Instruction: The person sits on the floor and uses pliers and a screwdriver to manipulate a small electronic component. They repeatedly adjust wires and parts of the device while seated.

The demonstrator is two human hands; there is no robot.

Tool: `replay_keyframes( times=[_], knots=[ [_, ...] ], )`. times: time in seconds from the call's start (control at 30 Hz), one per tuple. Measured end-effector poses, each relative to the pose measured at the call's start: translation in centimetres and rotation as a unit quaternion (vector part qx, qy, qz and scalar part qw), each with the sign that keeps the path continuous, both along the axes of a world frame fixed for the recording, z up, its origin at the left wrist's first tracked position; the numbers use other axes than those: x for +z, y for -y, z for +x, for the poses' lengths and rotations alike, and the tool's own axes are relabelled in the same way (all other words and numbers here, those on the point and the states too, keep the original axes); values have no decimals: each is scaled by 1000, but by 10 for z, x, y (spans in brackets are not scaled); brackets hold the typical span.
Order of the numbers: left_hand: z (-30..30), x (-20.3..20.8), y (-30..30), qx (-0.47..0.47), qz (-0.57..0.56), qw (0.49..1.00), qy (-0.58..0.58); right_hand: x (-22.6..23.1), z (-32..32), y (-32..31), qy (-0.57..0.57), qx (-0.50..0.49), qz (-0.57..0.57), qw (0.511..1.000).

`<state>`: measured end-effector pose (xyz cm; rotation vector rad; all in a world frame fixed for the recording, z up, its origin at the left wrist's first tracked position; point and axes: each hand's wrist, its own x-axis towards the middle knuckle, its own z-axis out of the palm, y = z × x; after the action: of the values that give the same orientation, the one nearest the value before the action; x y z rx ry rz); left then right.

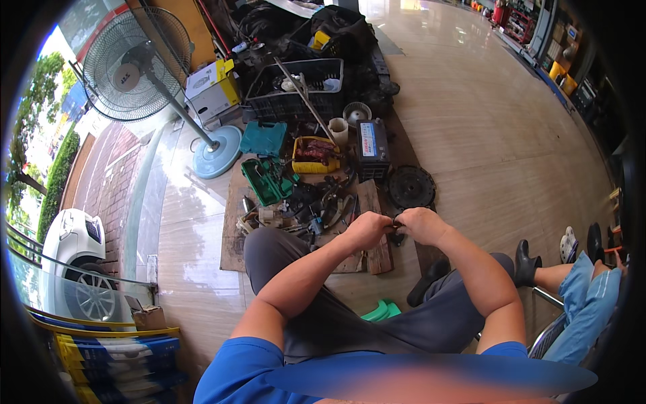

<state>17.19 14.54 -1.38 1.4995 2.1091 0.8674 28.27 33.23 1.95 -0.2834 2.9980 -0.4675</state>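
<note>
My left hand [369, 230] and my right hand [422, 225] meet above the front of a wooden plank [380, 256]. Fingers of both are closed around a small dark part [396, 223], mostly hidden by them, so its kind does not show. Just beyond my right hand lies a round dark metal plate [412, 187], like a clutch cover. Left of the plank, loose parts and tools, among them a small blue piece [316, 225], cover a cardboard sheet [232, 236]. An open green tool case [266, 183] lies behind them.
Farther back stand a yellow container [315, 165], a car battery [372, 145], a teal case [264, 139] and a black crate [282, 108]. A standing fan [145, 67] rises at left. At right, another person's leg [582, 299] shows near a metal-framed chair [548, 333].
</note>
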Motion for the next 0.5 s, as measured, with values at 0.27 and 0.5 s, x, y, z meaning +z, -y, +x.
replay_keyframes(
  times=[0.27, 0.5],
  knots=[
    [-3, 3, 0, -34, 48, 998, 0, 18, 1, 2, 69, -26, -51, 996],
    [-5, 7, -1, -59, 90, 994, -3, 21, 2, -5, 55, -36, -150, 987]
  ],
)
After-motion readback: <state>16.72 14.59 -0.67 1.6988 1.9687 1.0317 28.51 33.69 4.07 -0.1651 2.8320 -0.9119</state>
